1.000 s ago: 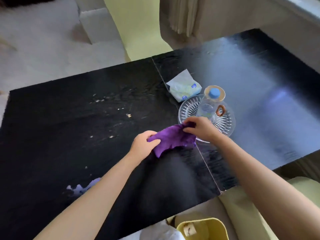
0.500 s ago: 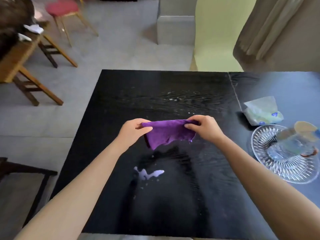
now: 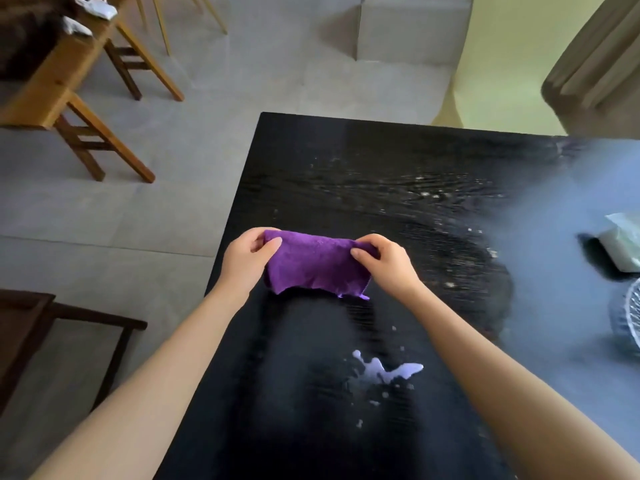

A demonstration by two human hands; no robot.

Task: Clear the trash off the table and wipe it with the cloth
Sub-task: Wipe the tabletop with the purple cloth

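A purple cloth is stretched between both hands just above the black table, near its left edge. My left hand pinches the cloth's left end and my right hand pinches its right end. The cloth's lower edge hangs down close to the tabletop. A white liquid spill lies on the table nearer to me, between my forearms. Small pale crumbs are scattered across the far part of the table.
A tissue pack and the rim of a glass plate sit at the right edge of view. Wooden stools stand on the floor to the left, a dark stool beside the table's left edge.
Both hands carried the cloth leftward from beside the glass plate towards the table's left edge and spread it out. The view has swung left, pushing the plate and bottle almost out of frame.
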